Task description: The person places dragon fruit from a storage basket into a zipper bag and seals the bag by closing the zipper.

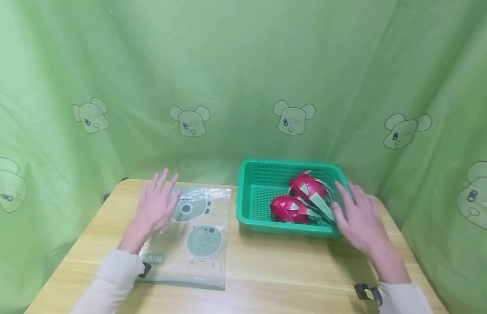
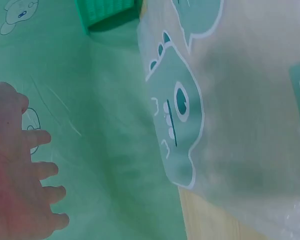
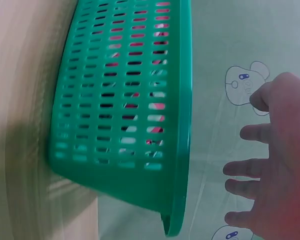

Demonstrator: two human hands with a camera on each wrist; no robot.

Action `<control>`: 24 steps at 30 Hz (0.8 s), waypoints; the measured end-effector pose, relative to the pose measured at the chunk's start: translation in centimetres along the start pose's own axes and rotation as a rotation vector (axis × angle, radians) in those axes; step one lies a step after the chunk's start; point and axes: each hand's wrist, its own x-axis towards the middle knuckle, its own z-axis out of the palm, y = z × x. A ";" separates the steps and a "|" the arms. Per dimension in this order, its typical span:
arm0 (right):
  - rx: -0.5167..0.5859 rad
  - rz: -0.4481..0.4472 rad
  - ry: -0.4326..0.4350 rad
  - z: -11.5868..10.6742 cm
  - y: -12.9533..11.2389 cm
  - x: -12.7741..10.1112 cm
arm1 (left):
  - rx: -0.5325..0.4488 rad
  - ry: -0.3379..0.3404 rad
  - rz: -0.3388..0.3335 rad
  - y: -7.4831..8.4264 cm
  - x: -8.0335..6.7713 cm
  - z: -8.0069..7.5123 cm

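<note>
Worktop (image 1: 267, 270) with bag and basket

A clear printed bag (image 1: 192, 235) is laid flat at the left; a green basket (image 1: 251, 205) is set at the right, just beside it.

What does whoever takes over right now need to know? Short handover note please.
Left hand: open, fingers spread, over the left part of the clear printed zip bag, which lies flat on the wooden table. Whether it touches the bag cannot be told.
Right hand: open, fingers spread, at the right rim of the green basket, holding nothing.
Two dragon fruits lie in the basket, side by side, toward its right half.
Done: nothing bagged; the bag looks flat and empty.
Left, as it seems: pick up the fruit and the bag; neither is gripped yet.
</note>
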 end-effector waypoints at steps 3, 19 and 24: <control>0.031 0.006 0.027 0.3 -0.3 -0.1 | -0.018 0.028 0.002 0.2 -0.1 0.3; 0.176 0.068 0.144 1.1 -2.1 -0.9 | -0.165 0.164 0.000 1.2 -1.8 2.5; 0.217 0.042 0.223 2.2 -2.7 -0.8 | -0.235 0.176 -0.012 1.9 -2.8 3.9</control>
